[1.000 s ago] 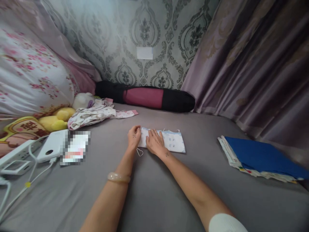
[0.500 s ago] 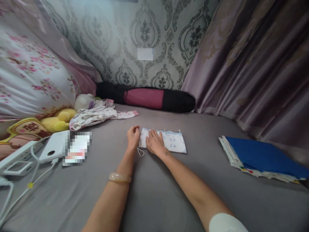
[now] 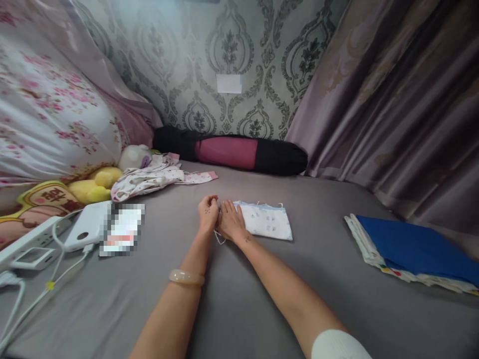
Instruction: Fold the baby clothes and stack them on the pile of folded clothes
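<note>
A small folded white cloth [image 3: 267, 223] with pale blue prints, a light blue upper edge and thin white strings lies flat on the grey sheet. My right hand [image 3: 231, 222] rests palm down on its left part, fingers stretched out and covering that end. Right beside it, at the cloth's left edge, my left hand [image 3: 208, 212] has its fingers curled in. Whether those fingers grip the cloth's edge or a string is hidden. One white string [image 3: 220, 240] loops out below the two hands.
A blue and white folded fabric stack [image 3: 415, 249] lies at right. On the left are a power strip [image 3: 35, 239], a white power bank [image 3: 88, 227] with cables and a blurred-out flat item [image 3: 123, 229]. Crumpled clothing [image 3: 149, 179] and a black-and-maroon long bag [image 3: 228, 152] lie farther back.
My right hand has slid left along the cloth, close against my left hand, baring more of the printed surface. My left hand stays curled at the left edge. The view shifted slightly.
</note>
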A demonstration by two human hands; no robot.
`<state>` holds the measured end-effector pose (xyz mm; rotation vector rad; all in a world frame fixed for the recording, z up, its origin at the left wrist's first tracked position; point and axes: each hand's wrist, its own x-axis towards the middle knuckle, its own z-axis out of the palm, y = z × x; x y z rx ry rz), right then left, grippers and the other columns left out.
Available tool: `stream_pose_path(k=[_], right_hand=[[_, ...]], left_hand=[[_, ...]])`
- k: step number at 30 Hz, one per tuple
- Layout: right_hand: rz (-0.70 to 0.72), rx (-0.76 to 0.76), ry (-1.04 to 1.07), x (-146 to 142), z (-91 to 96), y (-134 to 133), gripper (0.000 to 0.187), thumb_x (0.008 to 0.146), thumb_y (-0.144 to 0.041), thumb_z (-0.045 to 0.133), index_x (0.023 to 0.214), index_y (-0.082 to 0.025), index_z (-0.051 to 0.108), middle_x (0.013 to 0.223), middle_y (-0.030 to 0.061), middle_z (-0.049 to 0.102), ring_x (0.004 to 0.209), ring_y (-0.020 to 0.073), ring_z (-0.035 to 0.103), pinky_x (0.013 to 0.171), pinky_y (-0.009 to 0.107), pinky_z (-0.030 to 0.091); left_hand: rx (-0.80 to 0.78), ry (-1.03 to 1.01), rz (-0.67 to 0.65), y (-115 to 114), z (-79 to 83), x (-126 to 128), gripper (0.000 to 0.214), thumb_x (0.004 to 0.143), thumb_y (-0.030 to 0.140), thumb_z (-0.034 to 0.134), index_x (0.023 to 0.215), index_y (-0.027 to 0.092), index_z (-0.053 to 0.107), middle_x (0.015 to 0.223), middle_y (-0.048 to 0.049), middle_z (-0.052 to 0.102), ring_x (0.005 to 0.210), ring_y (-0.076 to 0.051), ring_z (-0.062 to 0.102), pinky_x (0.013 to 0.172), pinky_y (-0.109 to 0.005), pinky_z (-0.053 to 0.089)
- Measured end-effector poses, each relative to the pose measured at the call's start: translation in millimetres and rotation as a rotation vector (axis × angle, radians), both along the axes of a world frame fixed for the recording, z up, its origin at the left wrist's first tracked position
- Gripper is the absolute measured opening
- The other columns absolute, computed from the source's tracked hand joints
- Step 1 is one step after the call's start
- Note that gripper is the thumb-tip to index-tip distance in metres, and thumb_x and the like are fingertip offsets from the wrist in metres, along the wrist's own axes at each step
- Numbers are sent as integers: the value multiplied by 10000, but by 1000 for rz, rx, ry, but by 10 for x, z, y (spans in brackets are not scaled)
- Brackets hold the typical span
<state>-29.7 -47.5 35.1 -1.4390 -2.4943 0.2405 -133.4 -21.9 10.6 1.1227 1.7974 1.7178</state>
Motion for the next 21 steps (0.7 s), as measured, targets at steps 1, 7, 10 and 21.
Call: stream_pose_path(k=[1, 7, 10, 21], right_hand=[[0, -12, 6, 3, -1, 6, 523, 972, -304, 254, 1428, -75, 367, 1513, 149, 319, 1418, 250, 213, 1138, 455, 151], [5, 13, 53, 156, 130, -7, 518, 983, -317, 232, 1425, -91, 379, 1514, 138, 323, 1412, 242, 230, 1144, 462, 138], [-23, 64, 56, 374, 187, -44, 505, 977, -313, 260, 1420, -108, 391, 1514, 129, 326, 1414, 239, 222, 1145, 473, 120], [-67, -5, -1, 1014, 106, -32, 510, 970, -304, 259, 1436, -135, 380, 1509, 89, 347, 1411, 234, 235, 1146, 486, 114]], left_hand=[[0, 1, -4, -1, 7, 1, 268, 762, 221, 446, 877, 151, 678, 918, -90, 720, 896, -198, 668, 861, -340, 513], [-13, 110, -32, -47, 75, 41, 277, 804, 225, 427, 916, 142, 666, 946, -103, 715, 891, -202, 666, 844, -342, 515], [3, 297, -70, -105, 119, 142, 293, 842, 228, 414, 983, 143, 656, 992, -114, 707, 924, -212, 660, 865, -354, 505], [-98, 1013, -472, -262, 118, 559, 356, 961, 259, 348, 1238, 135, 535, 1319, -158, 566, 1258, -247, 497, 1056, -431, 378]])
